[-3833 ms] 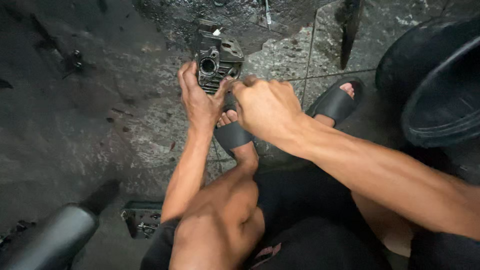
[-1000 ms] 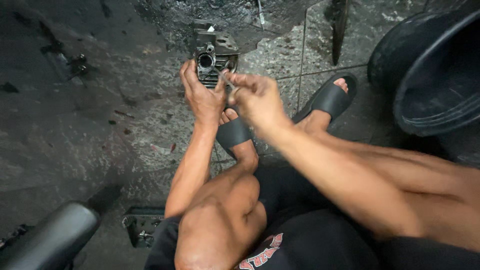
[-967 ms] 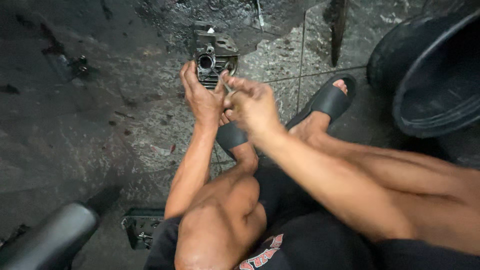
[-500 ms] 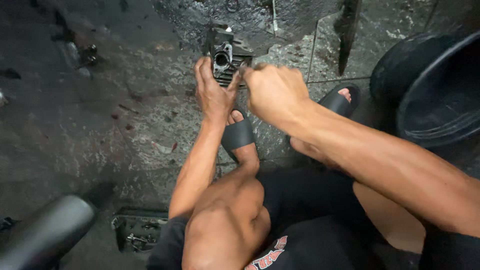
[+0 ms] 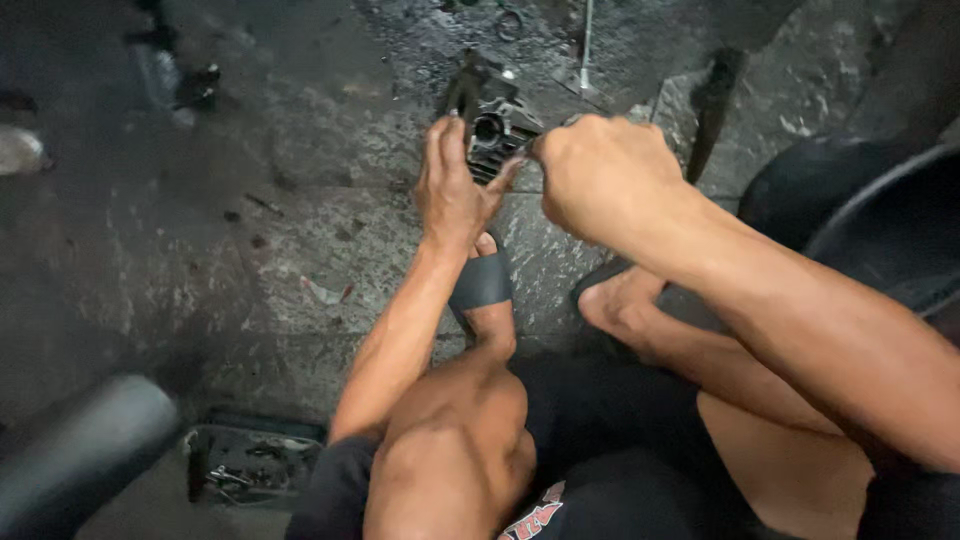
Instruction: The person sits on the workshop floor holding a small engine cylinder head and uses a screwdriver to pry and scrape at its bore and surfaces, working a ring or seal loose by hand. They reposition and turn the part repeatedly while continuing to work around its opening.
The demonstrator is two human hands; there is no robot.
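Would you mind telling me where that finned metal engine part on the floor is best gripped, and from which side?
Probably by the flat left flank of the finned engine part, coming from the left. The left hand already rests there, its fingers against that side. The round bore faces upward and the ribbed face points toward the person, so neither offers much purchase. The right hand, closed in a fist, occupies the right side.

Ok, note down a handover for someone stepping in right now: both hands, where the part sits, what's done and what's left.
Left hand: flat against the near side of the finned metal engine part, steadying it on the wet concrete floor.
Right hand: closed in a fist at the part's right edge; what it grips is hidden.
Small parts tray: by the left knee.
Done: part stands braced on the floor.
Left: whatever the right hand is working; not readable from here.
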